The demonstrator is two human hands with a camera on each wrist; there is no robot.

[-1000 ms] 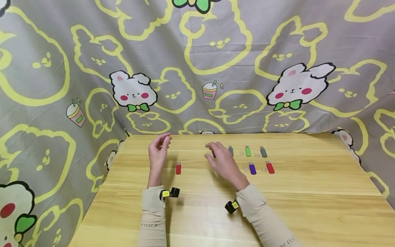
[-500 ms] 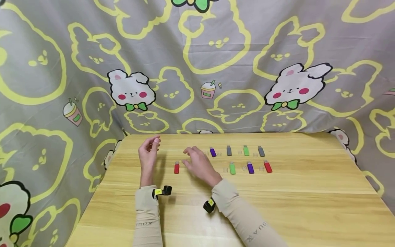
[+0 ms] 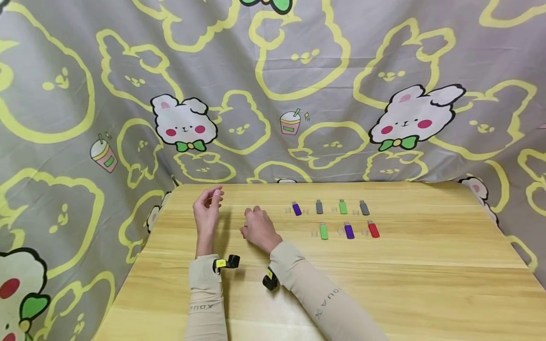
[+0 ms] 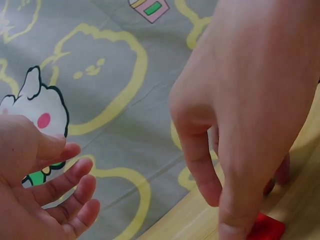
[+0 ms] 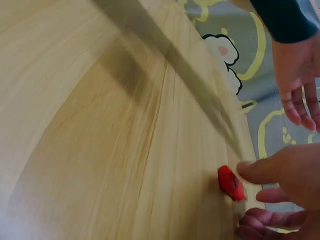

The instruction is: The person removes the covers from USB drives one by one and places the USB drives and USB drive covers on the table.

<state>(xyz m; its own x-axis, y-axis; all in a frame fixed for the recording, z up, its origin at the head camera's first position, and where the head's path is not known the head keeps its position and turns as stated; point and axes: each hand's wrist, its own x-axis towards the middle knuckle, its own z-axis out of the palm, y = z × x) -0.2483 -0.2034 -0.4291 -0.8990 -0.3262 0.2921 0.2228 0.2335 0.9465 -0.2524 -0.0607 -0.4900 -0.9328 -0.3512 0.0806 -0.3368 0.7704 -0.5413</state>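
In the head view my right hand (image 3: 261, 229) is low over a red USB stick (image 5: 230, 183) on the wooden table, covering most of it. The right wrist view has the thumb (image 5: 257, 171) right at the stick's edge, with the bent fingers (image 5: 265, 220) on the far side and a gap between them. A red corner of the stick (image 4: 267, 228) shows by the thumb in the left wrist view. To the left, my left hand (image 3: 206, 208) hovers with loosely bent fingers (image 4: 75, 180), holding nothing.
Farther right lie two rows of USB sticks, including a purple one (image 3: 296, 208), a green one (image 3: 323, 231) and a red one (image 3: 373, 229). Small clear caps (image 3: 314, 233) lie beside several. A patterned curtain (image 3: 273, 94) hangs behind the table's back edge.
My right hand has moved left from the purple and green sticks and down to the lone red USB stick. My left hand has shifted slightly left and stays raised.
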